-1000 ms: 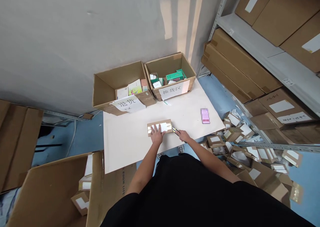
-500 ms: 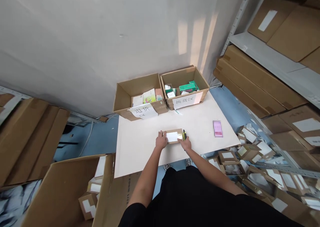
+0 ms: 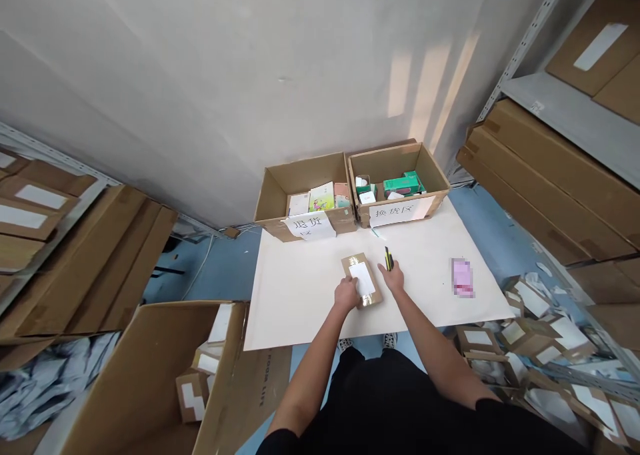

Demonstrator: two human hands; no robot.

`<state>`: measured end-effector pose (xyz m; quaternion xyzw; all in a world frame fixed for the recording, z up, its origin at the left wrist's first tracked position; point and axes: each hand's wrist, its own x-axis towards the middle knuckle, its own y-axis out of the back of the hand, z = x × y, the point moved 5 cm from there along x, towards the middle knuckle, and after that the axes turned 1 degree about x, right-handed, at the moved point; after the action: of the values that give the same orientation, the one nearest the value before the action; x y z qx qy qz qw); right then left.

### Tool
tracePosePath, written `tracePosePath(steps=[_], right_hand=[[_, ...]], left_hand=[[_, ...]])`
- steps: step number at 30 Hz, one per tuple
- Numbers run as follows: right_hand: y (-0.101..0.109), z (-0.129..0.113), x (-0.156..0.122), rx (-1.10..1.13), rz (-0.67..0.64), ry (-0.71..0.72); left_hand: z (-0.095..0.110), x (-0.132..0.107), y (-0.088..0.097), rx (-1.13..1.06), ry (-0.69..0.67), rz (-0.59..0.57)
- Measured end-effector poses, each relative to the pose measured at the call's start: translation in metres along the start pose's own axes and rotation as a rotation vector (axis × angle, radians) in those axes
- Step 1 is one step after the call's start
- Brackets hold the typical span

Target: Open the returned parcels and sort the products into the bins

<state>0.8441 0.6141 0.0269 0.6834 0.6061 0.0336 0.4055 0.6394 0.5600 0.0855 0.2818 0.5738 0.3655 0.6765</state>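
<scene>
A small brown cardboard box (image 3: 376, 297) with a white label and shiny tape lies on the pale table (image 3: 295, 295), its long side running away from me. My left hand (image 3: 347, 293) grips it by the left side, with the thumb on top near the label. To the right of the box, my right hand (image 3: 393, 276) is closed around a yellow-and-black utility knife (image 3: 389, 259), which points away from me. Whether its blade is out is too small to tell.
Two open cartons with paper signs, the left carton (image 3: 273, 191) and the right carton (image 3: 435, 168), stand at the table's back edge holding small packages. A pink blurred item (image 3: 463, 278) lies at right. A large carton (image 3: 145, 348) stands at front left; parcels (image 3: 530, 338) are piled at right.
The box has turned from lying crosswise to lengthwise under my left hand. My right hand has come off the box and raised the utility knife. The view has shifted left.
</scene>
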Motion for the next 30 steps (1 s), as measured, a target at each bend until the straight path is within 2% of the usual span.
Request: tracePosePath(steps=[3,6,8,12,15,17,19,22,26,30], right_hand=[[-0.004,0.049,-0.035,-0.034,-0.085,-0.013],[-0.017,0.07,-0.055,-0.037,-0.172,-0.02],[-0.018,0.063,-0.051,-0.036,-0.164,-0.035],[-0.008,0.013,-0.01,-0.084,-0.091,-0.066],[-0.002,-0.023,0.016,-0.084,-0.063,-0.014],[0.002,-0.031,0.022,0.01,-0.061,0.017],[0.004,-0.023,0.021,0.158,-0.119,0.006],[0.008,0.006,0.009,0.296,-0.304,-0.053],[0.016,0.039,-0.01,0.286,-0.456,-0.115],[0.014,0.04,-0.019,0.23,-0.518,-0.065]], left_hand=[[0.006,0.019,0.004,0.049,-0.166,-0.097],[0.005,0.028,-0.003,0.124,-0.196,-0.147],[0.0,0.029,-0.009,0.115,-0.108,-0.123],[-0.008,0.023,-0.018,0.068,0.117,-0.067],[-0.006,0.018,-0.019,0.057,0.172,-0.033],[-0.004,0.015,-0.019,0.053,0.165,0.018],[-0.002,0.012,-0.021,0.041,0.13,0.069],[-0.003,0.01,-0.031,0.027,0.073,0.071],[-0.008,0.013,-0.041,0.015,0.065,0.05],[-0.011,0.021,-0.042,0.005,0.073,0.038]])
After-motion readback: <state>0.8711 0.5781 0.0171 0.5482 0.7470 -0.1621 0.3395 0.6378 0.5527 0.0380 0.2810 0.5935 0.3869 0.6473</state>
